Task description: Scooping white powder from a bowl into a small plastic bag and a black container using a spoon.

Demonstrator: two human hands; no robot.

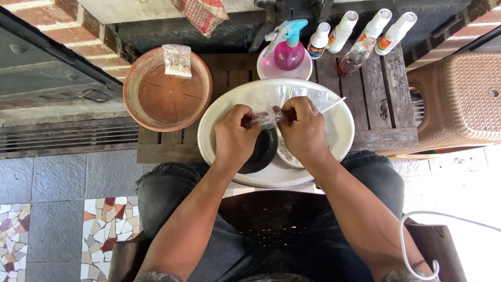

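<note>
My left hand (pixel 235 133) and my right hand (pixel 302 128) meet over a large white oval basin (pixel 339 122) on a low wooden table. Both pinch a small clear plastic bag (pixel 267 120) stretched between them. A thin white stick (pixel 334 106) juts out past my right hand. Under my left hand sits a small black pot (pixel 263 154). Below my right hand lies a little white dish with pale grit (pixel 284 154), partly hidden.
A terracotta saucer (pixel 167 94) holding a small clear packet (pixel 177 60) stands left of the basin. Behind are a pink spray bottle (pixel 288 49) on a white plate, several white spray bottles (pixel 365 28) and a clear bottle (pixel 355 57). A woven plastic stool (pixel 459 99) stands right.
</note>
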